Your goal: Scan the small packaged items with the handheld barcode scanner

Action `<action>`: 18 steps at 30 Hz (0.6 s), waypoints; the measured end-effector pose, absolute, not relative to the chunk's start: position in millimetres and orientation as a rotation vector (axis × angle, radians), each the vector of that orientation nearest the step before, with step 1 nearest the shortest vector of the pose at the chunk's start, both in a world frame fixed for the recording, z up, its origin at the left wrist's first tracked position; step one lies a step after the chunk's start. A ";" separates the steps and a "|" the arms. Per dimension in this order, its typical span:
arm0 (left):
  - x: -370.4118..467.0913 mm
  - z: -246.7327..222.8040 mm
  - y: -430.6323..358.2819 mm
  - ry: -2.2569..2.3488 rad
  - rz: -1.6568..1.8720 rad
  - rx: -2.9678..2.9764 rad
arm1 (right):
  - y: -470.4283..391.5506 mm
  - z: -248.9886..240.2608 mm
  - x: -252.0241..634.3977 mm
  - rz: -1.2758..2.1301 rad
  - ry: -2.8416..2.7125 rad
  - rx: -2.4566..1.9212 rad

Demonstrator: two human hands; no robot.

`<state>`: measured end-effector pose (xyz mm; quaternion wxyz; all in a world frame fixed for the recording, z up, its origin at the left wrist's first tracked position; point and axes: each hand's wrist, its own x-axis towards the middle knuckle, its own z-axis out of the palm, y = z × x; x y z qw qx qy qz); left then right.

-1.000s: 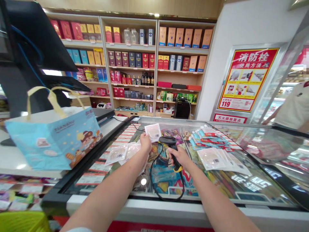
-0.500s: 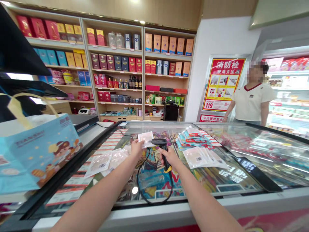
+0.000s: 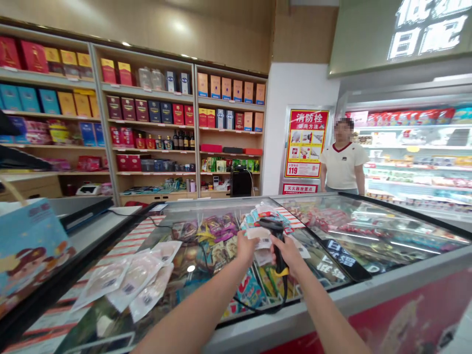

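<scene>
My right hand (image 3: 288, 253) is wrapped round the handle of a black and yellow barcode scanner (image 3: 272, 225), whose head points left. My left hand (image 3: 246, 247) pinches a flat white packet (image 3: 260, 234) just below the scanner head. Behind both hands lies a heap of blue and red packets (image 3: 254, 215). More white packets (image 3: 301, 247) lie beside and beneath my right hand, partly hidden by it. Farther left, several white packets (image 3: 138, 275) with small printed labels overlap on the glass freezer top (image 3: 184, 209).
A blue paper bag (image 3: 33, 250) stands at the left edge beside a counter. The scanner's black cable (image 3: 254, 309) loops across the glass. Beyond the freezer, a person (image 3: 343, 164) stands before a lit display fridge (image 3: 413, 167). Stocked shelves (image 3: 153, 135) line the back wall.
The view has turned right. My left hand has moved from near the left packets to the right ones, where it pinches a white packet. The scanner has moved right too. The left pile looks larger.
</scene>
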<state>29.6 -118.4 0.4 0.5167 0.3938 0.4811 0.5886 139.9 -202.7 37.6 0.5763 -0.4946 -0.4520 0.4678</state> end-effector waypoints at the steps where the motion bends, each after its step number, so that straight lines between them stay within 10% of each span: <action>1: 40.6 1.6 -120.8 1.183 1.423 1.028 | -205.5 38.1 146.7 1.084 -1.039 -1.161; 18: 66.4 12.4 -152.2 1.710 1.174 1.859 | -215.5 31.8 166.6 1.071 -0.951 -1.091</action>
